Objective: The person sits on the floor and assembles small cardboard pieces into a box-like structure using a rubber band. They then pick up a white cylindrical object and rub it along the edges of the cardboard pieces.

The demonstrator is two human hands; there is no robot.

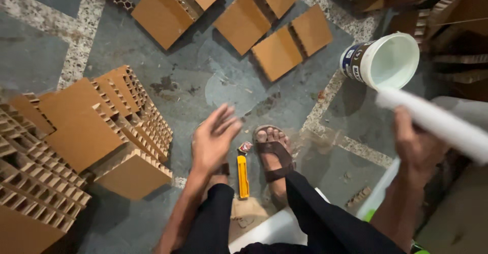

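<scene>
- right hand [418, 150] at 3 o'clock is gripping a white tube [437, 122], probably rolled paper; fingers are wrapping round it, thumb up along the near side. tube is blurring, running from the tub's rim out toward 4 o'clock.
- white plastic tub [384, 61] at 2 o'clock is lying tilted, open mouth facing the camera, inside looking empty; the tube end is sitting just in front of its rim.
- left hand [213, 139] at centre is hovering empty, fingers spreading open and slightly blurring, above the floor near the sandalled foot [274, 155].
- yellow utility knife [243, 175] is lying flat between the feet, near 6 o'clock, just below the left hand, probably parked within reach.
- honeycomb cardboard blocks [101, 127] are piling at 9 o'clock, smooth brown faces, open cell edges showing.
- more flat brown cardboard pieces [274, 30] are lying spread at 12 o'clock, well apart from the hands.
- floor [203, 76] is grey concrete with speckled stone strips, stained.
</scene>
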